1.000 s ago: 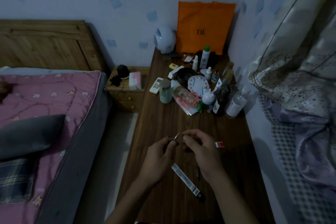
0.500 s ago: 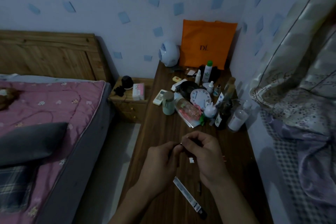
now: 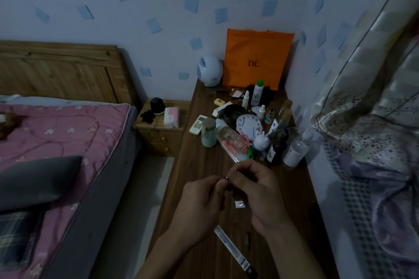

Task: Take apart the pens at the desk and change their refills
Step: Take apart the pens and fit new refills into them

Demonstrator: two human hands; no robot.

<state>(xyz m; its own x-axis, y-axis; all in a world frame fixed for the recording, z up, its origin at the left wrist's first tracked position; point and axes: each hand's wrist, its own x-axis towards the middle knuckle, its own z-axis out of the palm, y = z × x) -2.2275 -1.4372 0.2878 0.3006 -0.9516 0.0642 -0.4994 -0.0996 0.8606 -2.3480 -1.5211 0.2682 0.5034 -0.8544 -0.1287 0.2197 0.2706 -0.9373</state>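
Pen part [image 3: 227,179], slim and dark with a small reddish tip, is up off the wood between my two hands, over the near half of the long dark-brown wooden desk [image 3: 197,172]. To my left runs the bed [image 3: 95,199] under a pink flowered quilt [image 3: 68,133]; to my right hangs a pale patterned curtain [image 3: 367,70]. A grey pillow [image 3: 34,179] lies on the quilt's near side. An orange fabric bag marked DL [image 3: 256,59] leans upright against the wall [image 3: 167,52] at the desk's far end, a round white-and-blue device [image 3: 209,70] just beside it on the left. A low wooden nightstand [image 3: 158,140] stands between bed and desk. In front of the bag — a crowd of bottles and jars [image 3: 275,149], among them a tall white bottle with a green cap [image 3: 257,93] and a pale green lidded jar [image 3: 209,136]. My left hand [image 3: 199,206] has its fingers curled, thumb and forefinger pinching one end of the pen part; my right hand [image 3: 258,197] is curled over the other end, gripping it. Closer to me, a long flat white strip with a black end [image 3: 231,247] lies slantwise on the desk. A short dark stick [image 3: 248,238] lies near it, not touching, and a small white scrap [image 3: 239,204] lies on the wood in the gap between my hands.
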